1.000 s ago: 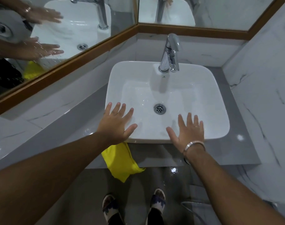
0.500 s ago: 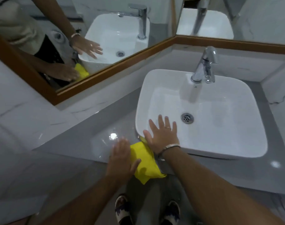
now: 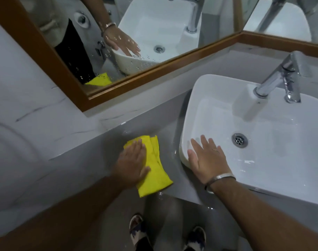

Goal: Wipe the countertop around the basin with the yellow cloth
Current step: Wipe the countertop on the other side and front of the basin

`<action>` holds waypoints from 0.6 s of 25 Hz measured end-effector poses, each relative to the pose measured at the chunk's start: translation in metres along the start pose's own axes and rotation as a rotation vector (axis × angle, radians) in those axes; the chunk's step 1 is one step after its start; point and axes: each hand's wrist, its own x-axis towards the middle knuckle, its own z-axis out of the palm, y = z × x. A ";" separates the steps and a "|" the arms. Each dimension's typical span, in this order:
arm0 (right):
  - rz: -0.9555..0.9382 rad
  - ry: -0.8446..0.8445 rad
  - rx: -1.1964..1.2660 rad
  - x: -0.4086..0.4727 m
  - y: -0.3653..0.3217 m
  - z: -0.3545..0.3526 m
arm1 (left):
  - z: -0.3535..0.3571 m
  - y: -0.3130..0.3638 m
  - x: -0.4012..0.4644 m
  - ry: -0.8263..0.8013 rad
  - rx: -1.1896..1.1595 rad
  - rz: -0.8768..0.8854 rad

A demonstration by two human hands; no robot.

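Note:
A folded yellow cloth (image 3: 155,171) lies flat on the grey countertop (image 3: 93,151), to the left of the white basin (image 3: 187,116). My left hand (image 3: 131,164) presses palm-down on the cloth's left half, fingers straight and together. My right hand (image 3: 206,159) rests flat on the basin's front left corner, fingers spread, holding nothing; a metal bangle sits on its wrist. Part of the cloth is hidden under my left hand. The cloth's lower end hangs over the counter's front edge.
A chrome tap (image 3: 281,78) stands at the basin's back, with the drain (image 3: 239,140) in its middle. A wood-framed mirror (image 3: 154,69) runs along the wall behind the counter. Water drops lie near the counter's front edge. My sandalled feet (image 3: 165,236) stand on the floor below.
My left hand has slid the cloth further onto the counter, away from the basin. The view has swung left, and my right hand still rests on the basin's corner.

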 end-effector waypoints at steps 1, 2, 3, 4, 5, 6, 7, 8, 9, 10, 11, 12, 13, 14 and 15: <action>-0.001 -0.005 -0.004 0.000 0.000 0.000 | 0.002 0.012 -0.008 -0.022 -0.040 0.011; -0.002 -0.004 -0.005 0.000 0.000 0.000 | 0.006 0.028 -0.013 -0.045 -0.090 0.002; -0.001 0.000 -0.007 0.001 -0.001 0.001 | 0.013 0.043 -0.010 -0.062 -0.130 0.008; 0.005 0.001 -0.009 0.002 -0.001 0.002 | 0.019 0.056 0.005 -0.085 -0.162 0.052; 0.010 0.000 -0.013 0.002 0.000 0.002 | 0.021 0.066 0.028 -0.069 -0.166 0.133; 0.011 0.000 -0.018 0.001 0.001 0.002 | 0.019 0.071 0.058 -0.040 -0.139 0.186; 0.010 0.001 -0.023 0.001 0.001 0.002 | 0.012 0.072 0.088 -0.023 -0.110 0.195; 0.005 -0.003 -0.024 0.001 0.002 0.003 | 0.003 0.067 0.113 -0.021 -0.087 0.128; 0.003 -0.007 -0.017 0.001 0.002 0.002 | -0.002 0.057 0.130 -0.027 -0.077 -0.009; 0.004 -0.016 -0.006 0.001 0.003 0.001 | -0.005 0.048 0.132 -0.055 -0.114 -0.164; 0.003 -0.024 0.002 0.000 0.003 0.000 | -0.003 0.042 0.119 -0.007 -0.140 -0.278; -0.006 -0.031 0.009 0.000 0.002 -0.001 | -0.003 0.039 0.094 0.076 -0.156 -0.318; -0.011 -0.030 0.009 0.000 0.002 0.000 | -0.001 0.044 0.061 0.093 -0.167 -0.255; -0.013 -0.020 0.008 0.000 0.002 0.001 | 0.001 0.053 0.026 0.034 -0.171 -0.096; -0.017 -0.010 0.011 0.001 0.002 0.000 | 0.007 0.061 0.004 -0.036 -0.144 0.088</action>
